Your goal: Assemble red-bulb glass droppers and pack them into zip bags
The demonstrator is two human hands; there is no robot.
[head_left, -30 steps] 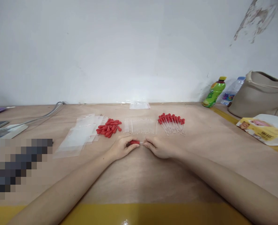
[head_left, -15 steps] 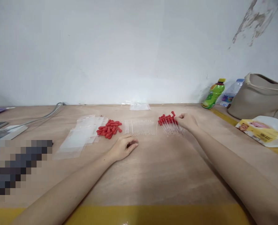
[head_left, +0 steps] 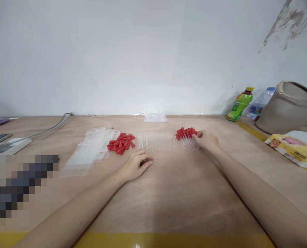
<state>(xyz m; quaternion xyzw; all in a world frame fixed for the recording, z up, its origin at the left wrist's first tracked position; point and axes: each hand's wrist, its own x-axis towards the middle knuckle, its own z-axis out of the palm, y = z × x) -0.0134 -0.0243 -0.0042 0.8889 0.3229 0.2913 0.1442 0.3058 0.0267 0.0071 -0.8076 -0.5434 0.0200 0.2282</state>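
Observation:
My right hand [head_left: 207, 140] is at the right end of a row of droppers [head_left: 186, 137], clear tubes topped with red rubber bulbs. Its thumb and fingers are pinched on the end dropper, and they cover part of it. On the bare tabletop rests my left hand [head_left: 138, 165], fingers loosely curled with the thumb apart, holding nothing. Just beyond it lies a row of clear glass or plastic tubes [head_left: 154, 142] without bulbs. A heap of loose red rubber bulbs [head_left: 121, 143] is to the left of these tubes.
Clear plastic bags [head_left: 83, 155] overlap left of the bulbs, and another plastic bag [head_left: 155, 118] lies by the wall. At right are a green bottle [head_left: 239, 105], a clear bottle [head_left: 259, 103], a beige bag [head_left: 285, 110] and a yellow-white packet [head_left: 290, 148]. A cable [head_left: 50, 129] crosses the left side.
My right hand has moved slightly down toward the table. The red bulb that stuck up above the row is now lower, level with the others. My left hand has stayed in place.

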